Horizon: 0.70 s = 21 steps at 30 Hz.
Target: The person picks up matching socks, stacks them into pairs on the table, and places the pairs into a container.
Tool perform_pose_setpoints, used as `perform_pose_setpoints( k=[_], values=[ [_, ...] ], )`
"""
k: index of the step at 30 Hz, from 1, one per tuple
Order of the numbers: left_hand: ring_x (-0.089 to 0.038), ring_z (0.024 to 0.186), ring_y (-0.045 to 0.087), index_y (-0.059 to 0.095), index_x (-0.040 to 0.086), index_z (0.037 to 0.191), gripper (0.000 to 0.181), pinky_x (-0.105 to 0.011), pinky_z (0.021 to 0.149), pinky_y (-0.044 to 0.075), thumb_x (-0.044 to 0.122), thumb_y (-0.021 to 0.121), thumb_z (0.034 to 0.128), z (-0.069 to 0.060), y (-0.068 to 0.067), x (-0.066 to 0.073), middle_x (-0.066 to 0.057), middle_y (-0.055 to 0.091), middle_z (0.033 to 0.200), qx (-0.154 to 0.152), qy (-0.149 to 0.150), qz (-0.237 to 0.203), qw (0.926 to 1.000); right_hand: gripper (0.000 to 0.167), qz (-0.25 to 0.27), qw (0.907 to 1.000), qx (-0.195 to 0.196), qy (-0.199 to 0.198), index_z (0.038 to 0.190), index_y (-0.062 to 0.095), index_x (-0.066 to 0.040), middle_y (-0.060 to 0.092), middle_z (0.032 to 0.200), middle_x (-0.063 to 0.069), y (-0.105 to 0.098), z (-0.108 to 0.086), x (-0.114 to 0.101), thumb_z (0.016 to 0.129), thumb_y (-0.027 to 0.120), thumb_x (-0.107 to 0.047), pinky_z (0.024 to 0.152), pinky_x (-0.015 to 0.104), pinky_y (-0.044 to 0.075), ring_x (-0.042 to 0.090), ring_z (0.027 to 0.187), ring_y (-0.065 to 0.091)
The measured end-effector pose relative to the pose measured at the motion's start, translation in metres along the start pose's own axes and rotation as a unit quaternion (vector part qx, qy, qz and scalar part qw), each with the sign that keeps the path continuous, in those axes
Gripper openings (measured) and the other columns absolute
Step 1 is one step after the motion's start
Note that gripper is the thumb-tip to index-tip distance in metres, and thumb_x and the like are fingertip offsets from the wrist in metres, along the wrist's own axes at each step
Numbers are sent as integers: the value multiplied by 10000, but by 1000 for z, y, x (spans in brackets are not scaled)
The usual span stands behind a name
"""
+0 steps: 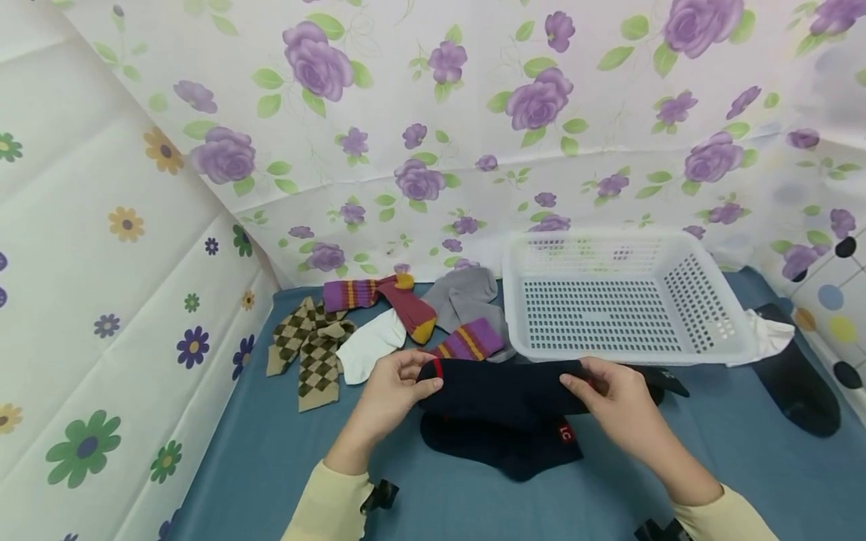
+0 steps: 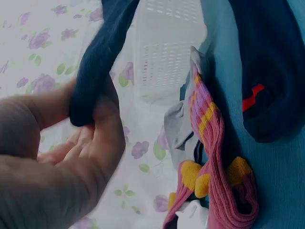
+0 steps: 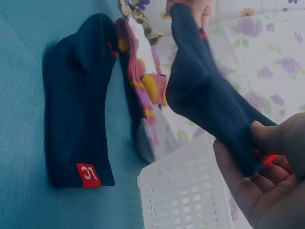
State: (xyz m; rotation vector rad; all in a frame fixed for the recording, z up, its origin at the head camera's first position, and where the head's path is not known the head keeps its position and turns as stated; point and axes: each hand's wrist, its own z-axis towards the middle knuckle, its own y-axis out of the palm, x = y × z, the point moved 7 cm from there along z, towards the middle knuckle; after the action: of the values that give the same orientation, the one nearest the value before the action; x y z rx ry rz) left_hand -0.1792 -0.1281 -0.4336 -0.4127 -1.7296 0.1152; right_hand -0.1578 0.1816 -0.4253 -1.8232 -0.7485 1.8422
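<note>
A navy sock (image 1: 501, 387) is stretched sideways between both hands, raised off the cloth. My left hand (image 1: 395, 391) pinches its toe end, which has a red stripe; in the left wrist view the thumb and fingers hold the dark tip (image 2: 90, 90). The cuff end is pinched by my right hand (image 1: 612, 394), with a bit of red showing there in the right wrist view (image 3: 264, 157). A second navy sock (image 3: 81, 105) lies flat on the blue cloth below, a red patch at its cuff and some red near its toe.
Behind the hands stands a white perforated basket (image 1: 595, 358). Left of it lie checkered socks (image 1: 318, 338), a white sock (image 1: 372, 346), purple-striped socks (image 1: 473, 340) and grey socks (image 1: 460, 297). Black socks (image 1: 801, 394) and a white one (image 1: 771, 336) lie at the right.
</note>
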Motion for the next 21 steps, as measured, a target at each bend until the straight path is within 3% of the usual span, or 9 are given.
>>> perform_pose_setpoints(
  k=[3,6,10,15,21],
  values=[
    [-162,888,637,662,169,1055,236,-337,742,530,248,710,838,-2,-2,1,-32,695,990,448,142,315,9984,452,71,9999,-129,68,1140,646,-125,680,1088,103,2,-4,6,863,614,-481,589,253,503,126,768,636],
    [-161,692,611,686,165,957,164,-310,588,509,268,714,832,-3,-2,-2,-31,688,833,776,216,486,9956,520,98,9994,-278,191,1216,610,-87,671,1118,107,6,-10,14,858,631,-463,642,256,527,159,858,651],
    [-128,634,576,691,173,908,172,-283,528,477,300,740,803,-6,-2,-13,-12,662,766,1055,186,865,9905,570,99,9981,-448,417,1259,569,-29,665,1097,117,13,-15,22,860,643,-430,632,246,521,164,880,645],
    [-108,663,583,684,162,884,196,-266,578,476,301,767,772,-9,6,-28,22,652,759,1135,15,1597,9806,520,40,9935,-757,845,1234,578,16,671,972,74,28,-18,33,849,686,-317,590,239,491,137,828,634],
    [-122,673,532,664,110,880,187,-268,602,454,222,769,773,-9,18,-48,12,598,739,940,-229,2088,9732,477,-71,9892,-926,1138,1185,617,10,681,1020,92,45,-19,52,818,723,-275,654,306,538,156,878,647]
  ],
)
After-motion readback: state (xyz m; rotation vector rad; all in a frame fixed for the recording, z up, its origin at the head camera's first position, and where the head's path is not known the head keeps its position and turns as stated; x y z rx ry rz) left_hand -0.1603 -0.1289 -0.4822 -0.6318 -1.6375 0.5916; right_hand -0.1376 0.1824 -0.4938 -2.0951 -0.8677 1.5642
